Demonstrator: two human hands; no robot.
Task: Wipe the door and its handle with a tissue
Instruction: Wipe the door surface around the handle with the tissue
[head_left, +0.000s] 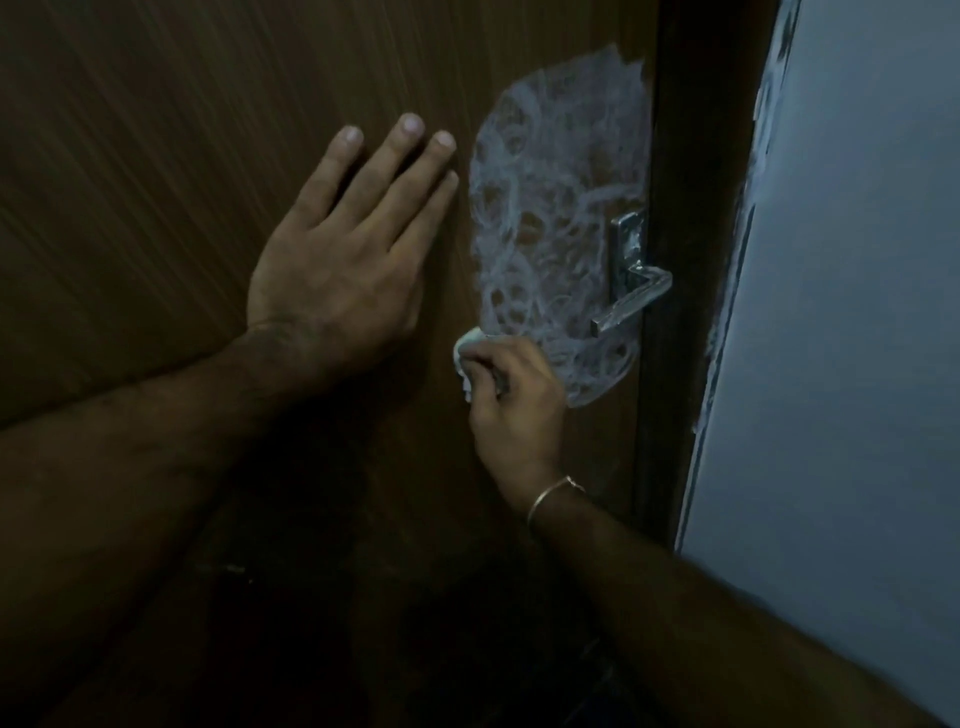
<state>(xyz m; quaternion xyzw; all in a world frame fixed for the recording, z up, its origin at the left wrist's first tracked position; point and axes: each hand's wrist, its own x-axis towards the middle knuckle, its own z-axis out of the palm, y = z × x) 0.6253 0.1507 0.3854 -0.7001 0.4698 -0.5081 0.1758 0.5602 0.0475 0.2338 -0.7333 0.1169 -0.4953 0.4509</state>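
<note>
A brown wooden door (182, 130) fills most of the head view. A whitish patch of swirled scribble marks (550, 208) covers it beside the metal lever handle (631, 291) at the door's right edge. My left hand (343, 260) lies flat on the door, fingers spread, just left of the patch. My right hand (514, 400) is below the patch and presses a crumpled white tissue (465, 353) against the door at the patch's lower left edge. A thin bangle sits on my right wrist.
A dark door frame (691, 260) runs down to the right of the handle. Beyond it is a pale grey wall (857, 312) with rough paint along its edge. The lower part of the scene is very dark.
</note>
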